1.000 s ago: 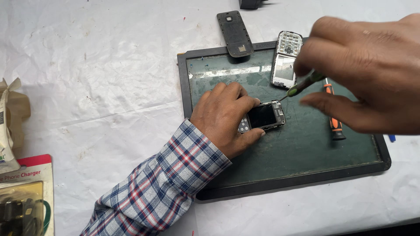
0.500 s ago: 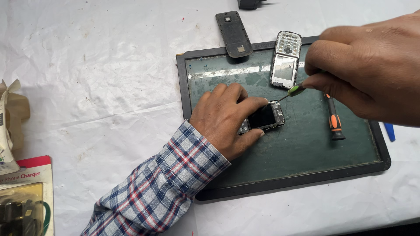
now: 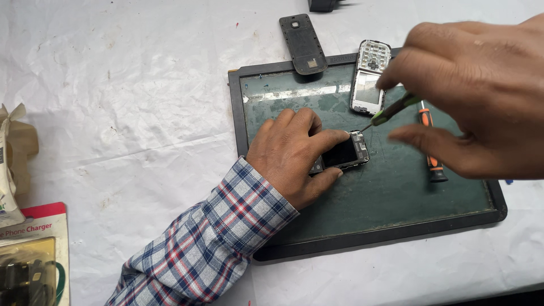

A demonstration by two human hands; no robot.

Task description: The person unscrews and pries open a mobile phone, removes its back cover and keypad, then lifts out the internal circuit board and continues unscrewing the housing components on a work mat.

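My left hand (image 3: 294, 153), in a plaid sleeve, pins a small opened phone body (image 3: 344, 153) flat on a dark green work mat (image 3: 396, 198), thumb and fingers along its sides. My right hand (image 3: 476, 90) holds a thin green-handled screwdriver (image 3: 394, 110) above the mat. The screwdriver tip touches the phone body's upper right corner. A silver front frame with keypad holes (image 3: 369, 76) lies at the mat's top edge.
An orange-and-black screwdriver (image 3: 429, 144) lies on the mat under my right hand. A black back cover (image 3: 303, 44) rests on the white cloth above the mat. At the left edge sit a red charger package (image 3: 31, 255) and a paper bag (image 3: 14, 153).
My right hand has shifted slightly and turned the green screwdriver at the phone's corner. My left hand and the phone body have stayed in place.
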